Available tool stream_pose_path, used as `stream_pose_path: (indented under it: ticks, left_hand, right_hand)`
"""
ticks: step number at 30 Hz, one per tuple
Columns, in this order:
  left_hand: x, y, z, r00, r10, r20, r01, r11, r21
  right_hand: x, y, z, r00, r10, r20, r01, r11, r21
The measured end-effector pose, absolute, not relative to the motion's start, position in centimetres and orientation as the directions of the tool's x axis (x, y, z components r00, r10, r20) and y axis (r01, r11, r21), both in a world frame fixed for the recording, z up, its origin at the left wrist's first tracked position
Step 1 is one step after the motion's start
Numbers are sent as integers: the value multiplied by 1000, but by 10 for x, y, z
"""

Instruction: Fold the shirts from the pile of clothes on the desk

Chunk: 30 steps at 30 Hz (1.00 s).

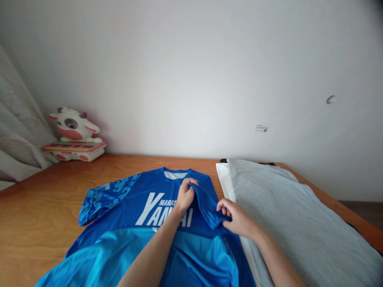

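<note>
A blue sports shirt [125,223] with white lettering lies spread face up on the wooden table [36,207]. Its right sleeve [206,201] is folded in over the chest. My left hand [185,196] pinches the upper edge of that sleeve near the shoulder, fingers closed on the cloth. My right hand [236,217] grips the sleeve's lower end, fingers also closed on the fabric. The shirt's left sleeve [101,197], patterned with light blue clouds, lies flat and stretched out to the left.
A stack of folded clothes with a grey garment [287,215] on top lies to the right of the shirt. A plush cow toy [73,133] sits at the table's far left corner against the white wall. A curtain [14,131] hangs at the left.
</note>
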State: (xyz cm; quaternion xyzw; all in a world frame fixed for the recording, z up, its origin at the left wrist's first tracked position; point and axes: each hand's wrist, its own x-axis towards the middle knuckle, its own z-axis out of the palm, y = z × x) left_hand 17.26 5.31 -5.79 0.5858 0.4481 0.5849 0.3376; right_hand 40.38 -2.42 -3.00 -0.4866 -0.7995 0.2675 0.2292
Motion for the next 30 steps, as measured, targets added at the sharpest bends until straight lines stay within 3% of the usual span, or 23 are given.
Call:
stream_pose_path:
  ticks: [8, 18, 25, 30]
  left_hand:
    - [169, 53, -56, -168, 934, 314, 32, -313, 949]
    - [167, 42, -42, -274, 933, 233, 114, -209, 971]
    - [159, 46, -44, -231, 966, 120, 178, -80, 981]
    - [139, 45, -40, -130, 991, 33, 321, 10, 947]
  right_hand:
    - [408, -30, -21, -457, 884, 96, 649, 405, -644]
    - [406, -30, -18, -448, 894, 16, 688, 357, -633]
    - [408, -26, -22, -451, 892, 13, 713, 369, -596]
    - [410, -25, -27, -451, 892, 0, 737, 373, -564]
